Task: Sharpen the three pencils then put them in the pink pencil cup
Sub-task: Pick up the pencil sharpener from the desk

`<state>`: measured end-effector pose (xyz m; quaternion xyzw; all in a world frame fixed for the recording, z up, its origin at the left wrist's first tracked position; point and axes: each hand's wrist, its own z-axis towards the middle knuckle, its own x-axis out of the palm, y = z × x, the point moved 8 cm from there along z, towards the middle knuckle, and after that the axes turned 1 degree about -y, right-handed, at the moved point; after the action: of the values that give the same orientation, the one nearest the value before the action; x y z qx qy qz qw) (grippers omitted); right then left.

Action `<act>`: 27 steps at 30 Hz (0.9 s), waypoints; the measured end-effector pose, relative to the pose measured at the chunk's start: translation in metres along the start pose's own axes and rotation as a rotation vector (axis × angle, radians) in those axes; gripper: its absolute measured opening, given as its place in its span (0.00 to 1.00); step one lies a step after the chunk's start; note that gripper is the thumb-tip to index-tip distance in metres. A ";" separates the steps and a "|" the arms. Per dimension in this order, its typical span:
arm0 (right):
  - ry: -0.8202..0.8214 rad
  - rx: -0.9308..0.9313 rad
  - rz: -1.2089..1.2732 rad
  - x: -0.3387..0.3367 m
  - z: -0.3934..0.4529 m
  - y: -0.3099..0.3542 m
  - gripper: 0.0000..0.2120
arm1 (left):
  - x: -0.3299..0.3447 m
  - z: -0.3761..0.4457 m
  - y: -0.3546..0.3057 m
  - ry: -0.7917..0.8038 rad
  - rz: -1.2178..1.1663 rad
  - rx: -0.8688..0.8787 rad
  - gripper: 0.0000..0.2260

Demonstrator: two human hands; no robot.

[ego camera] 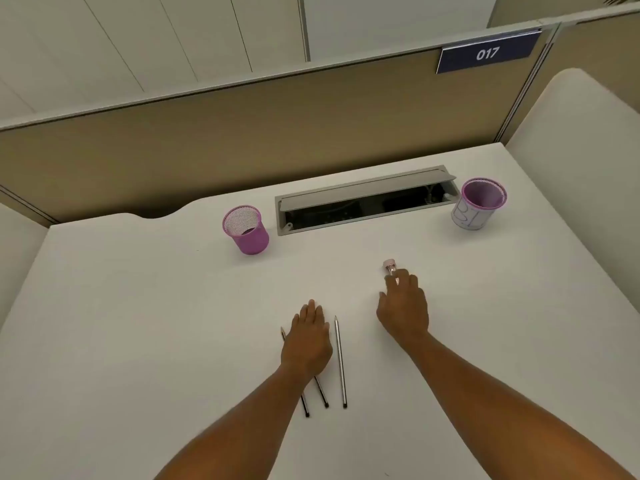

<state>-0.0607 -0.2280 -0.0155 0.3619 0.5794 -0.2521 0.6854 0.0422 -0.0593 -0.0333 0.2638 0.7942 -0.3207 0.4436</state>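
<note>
A white table fills the lower frame, backed by a tan partition bearing a blue sign reading "017". A pink mesh cup stands at centre-left, a white-wrapped cup at upper right. The left hand lies flat over three pencils; the right hand, fingers loosely curled, touches a small pink sharpener.

My left hand lies flat over two of the three pencils, the third just right of it. Beyond the pencils, my right hand reaches to the small pink sharpener, fingertips touching it. Farther beyond stands the pink mesh cup.
</note>
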 end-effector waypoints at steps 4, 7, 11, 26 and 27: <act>0.098 0.106 0.033 0.001 0.015 -0.014 0.21 | -0.001 0.003 0.001 -0.009 -0.056 -0.011 0.23; 0.149 0.141 0.063 0.006 0.023 -0.017 0.21 | -0.002 0.005 0.001 -0.027 -0.087 -0.013 0.23; 0.164 0.205 0.142 0.007 0.031 -0.019 0.18 | -0.005 0.010 0.002 -0.052 -0.119 -0.028 0.23; 0.608 0.583 1.082 0.033 0.014 0.018 0.13 | -0.024 0.028 0.004 -0.285 -0.373 -0.049 0.24; 0.643 0.568 1.096 0.031 0.010 0.023 0.11 | -0.025 0.028 0.006 -0.297 -0.420 -0.065 0.24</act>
<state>-0.0305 -0.2197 -0.0407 0.8241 0.3991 0.1080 0.3872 0.0728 -0.0794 -0.0244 0.0286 0.7678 -0.4154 0.4870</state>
